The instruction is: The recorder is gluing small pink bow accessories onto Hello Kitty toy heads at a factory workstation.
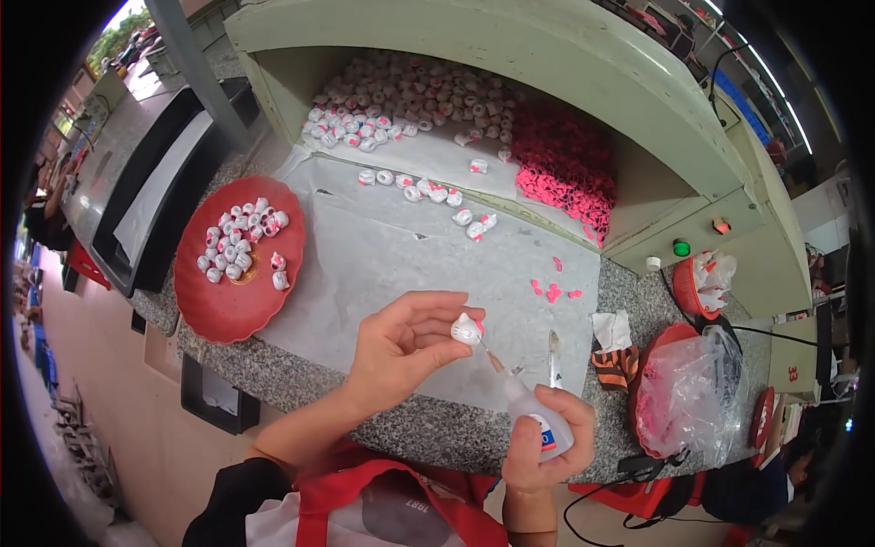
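Note:
Between the thumb and fingers of my left hand (401,342) is a small white cat-head figure (466,329) with a pink part on its side. My right hand (550,439) grips a translucent squeeze bottle (536,412) with a thin needle nozzle, its tip at or very near the figure. Under both hands lies a pale sheet (365,246) on the speckled counter. A loose row of similar white heads (412,193) crosses the sheet's far side, and a few pink pieces (553,293) lie right of my left hand.
On the left stands a red plate (194,287) of white heads. A green-grey cabinet (510,46) arches behind, holding heaps of white heads (410,87) and pink pieces (570,173). To the right are a striped cloth (616,366), a clear plastic bag (691,392) and a red basket (685,290).

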Demonstrator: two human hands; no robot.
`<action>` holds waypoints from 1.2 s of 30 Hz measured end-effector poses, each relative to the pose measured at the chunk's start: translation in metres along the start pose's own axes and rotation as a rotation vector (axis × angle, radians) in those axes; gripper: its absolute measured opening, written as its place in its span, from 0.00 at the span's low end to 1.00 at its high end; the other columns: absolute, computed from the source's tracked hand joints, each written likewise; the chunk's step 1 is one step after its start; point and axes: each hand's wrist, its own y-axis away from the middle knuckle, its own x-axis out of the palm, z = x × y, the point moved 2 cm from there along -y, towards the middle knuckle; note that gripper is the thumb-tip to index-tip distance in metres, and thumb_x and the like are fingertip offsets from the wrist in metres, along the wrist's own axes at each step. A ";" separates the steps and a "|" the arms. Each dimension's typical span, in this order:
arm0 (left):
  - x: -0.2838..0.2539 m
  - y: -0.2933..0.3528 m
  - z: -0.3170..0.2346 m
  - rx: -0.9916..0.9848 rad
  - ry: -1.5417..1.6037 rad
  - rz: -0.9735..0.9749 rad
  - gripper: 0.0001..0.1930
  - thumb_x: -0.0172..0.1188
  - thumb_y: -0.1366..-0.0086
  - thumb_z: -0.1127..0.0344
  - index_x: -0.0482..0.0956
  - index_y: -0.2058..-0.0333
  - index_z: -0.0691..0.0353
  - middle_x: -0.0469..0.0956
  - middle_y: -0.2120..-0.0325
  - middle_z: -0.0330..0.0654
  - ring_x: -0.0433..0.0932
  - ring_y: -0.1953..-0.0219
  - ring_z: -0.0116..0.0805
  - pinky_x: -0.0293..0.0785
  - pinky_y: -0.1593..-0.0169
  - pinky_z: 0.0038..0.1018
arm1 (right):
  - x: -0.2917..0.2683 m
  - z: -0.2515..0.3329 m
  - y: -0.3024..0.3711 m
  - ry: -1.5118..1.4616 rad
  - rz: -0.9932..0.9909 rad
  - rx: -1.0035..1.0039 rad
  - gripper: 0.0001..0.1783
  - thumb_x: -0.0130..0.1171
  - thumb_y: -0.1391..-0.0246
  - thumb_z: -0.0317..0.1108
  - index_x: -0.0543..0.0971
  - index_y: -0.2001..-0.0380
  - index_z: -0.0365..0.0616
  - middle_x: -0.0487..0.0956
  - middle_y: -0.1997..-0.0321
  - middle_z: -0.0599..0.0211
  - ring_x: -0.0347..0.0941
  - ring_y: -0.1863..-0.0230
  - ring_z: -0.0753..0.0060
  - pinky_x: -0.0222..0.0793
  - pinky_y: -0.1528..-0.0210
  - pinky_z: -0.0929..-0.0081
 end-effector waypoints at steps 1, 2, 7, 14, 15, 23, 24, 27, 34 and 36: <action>0.002 0.000 -0.003 0.010 0.011 -0.024 0.18 0.55 0.47 0.82 0.66 0.56 0.71 0.71 0.57 0.54 0.74 0.57 0.36 0.72 0.55 0.27 | 0.001 -0.001 -0.003 0.003 -0.001 -0.001 0.15 0.55 0.62 0.32 0.72 0.68 0.34 0.72 0.69 0.61 0.69 0.74 0.71 0.66 0.69 0.78; 0.002 0.000 -0.004 0.019 0.022 -0.049 0.18 0.54 0.47 0.83 0.66 0.55 0.72 0.71 0.57 0.53 0.73 0.56 0.34 0.71 0.54 0.25 | 0.004 0.000 -0.008 0.024 0.031 -0.133 0.15 0.56 0.64 0.28 0.71 0.68 0.33 0.73 0.74 0.60 0.68 0.80 0.71 0.63 0.77 0.79; -0.002 0.002 -0.004 0.047 -0.008 -0.053 0.18 0.55 0.47 0.82 0.65 0.56 0.72 0.71 0.57 0.55 0.73 0.55 0.37 0.73 0.55 0.29 | 0.012 0.001 -0.013 0.051 0.072 -0.278 0.16 0.57 0.64 0.24 0.71 0.67 0.32 0.74 0.78 0.60 0.67 0.87 0.71 0.60 0.86 0.80; -0.002 0.003 -0.004 0.059 -0.005 -0.045 0.17 0.54 0.48 0.83 0.65 0.57 0.73 0.70 0.56 0.56 0.73 0.56 0.37 0.73 0.55 0.28 | 0.012 0.004 -0.004 0.097 0.060 -0.052 0.13 0.56 0.61 0.31 0.73 0.70 0.36 0.75 0.73 0.61 0.71 0.74 0.70 0.67 0.69 0.78; -0.002 0.003 -0.005 0.058 -0.006 -0.044 0.17 0.54 0.48 0.83 0.65 0.57 0.73 0.70 0.56 0.56 0.73 0.56 0.37 0.73 0.55 0.28 | 0.012 0.004 -0.005 0.094 0.069 -0.053 0.12 0.55 0.61 0.31 0.73 0.70 0.36 0.75 0.73 0.61 0.71 0.74 0.69 0.67 0.70 0.78; -0.001 0.000 -0.008 0.106 -0.059 -0.057 0.16 0.54 0.48 0.84 0.66 0.58 0.75 0.69 0.56 0.58 0.73 0.56 0.38 0.74 0.57 0.30 | 0.010 0.001 -0.017 -0.027 0.162 -0.246 0.15 0.57 0.66 0.22 0.71 0.69 0.33 0.76 0.76 0.61 0.65 0.88 0.73 0.60 0.86 0.80; -0.001 0.000 -0.007 0.105 -0.059 -0.056 0.16 0.54 0.48 0.84 0.66 0.58 0.75 0.69 0.56 0.58 0.73 0.56 0.38 0.74 0.57 0.30 | 0.009 0.002 -0.017 -0.012 0.176 -0.236 0.15 0.57 0.66 0.22 0.72 0.69 0.34 0.76 0.76 0.62 0.65 0.88 0.73 0.60 0.86 0.81; 0.000 0.001 -0.009 0.101 -0.051 -0.051 0.16 0.53 0.48 0.84 0.66 0.58 0.75 0.69 0.56 0.57 0.72 0.55 0.38 0.74 0.56 0.30 | 0.007 0.007 -0.014 0.054 0.105 -0.083 0.11 0.56 0.61 0.31 0.73 0.72 0.37 0.75 0.78 0.61 0.71 0.79 0.70 0.65 0.75 0.79; -0.002 0.000 -0.006 -0.059 0.105 -0.039 0.15 0.54 0.48 0.84 0.67 0.60 0.70 0.69 0.56 0.57 0.72 0.53 0.43 0.71 0.54 0.31 | 0.006 0.007 -0.012 0.073 0.094 -0.110 0.12 0.56 0.60 0.33 0.74 0.72 0.37 0.75 0.78 0.62 0.70 0.80 0.70 0.65 0.76 0.79; -0.002 0.000 -0.006 -0.092 0.128 -0.044 0.16 0.54 0.49 0.83 0.67 0.60 0.69 0.70 0.56 0.57 0.72 0.54 0.44 0.71 0.53 0.31 | 0.005 0.007 -0.011 0.030 0.092 -0.060 0.12 0.56 0.60 0.33 0.74 0.72 0.37 0.74 0.78 0.63 0.69 0.82 0.71 0.64 0.78 0.79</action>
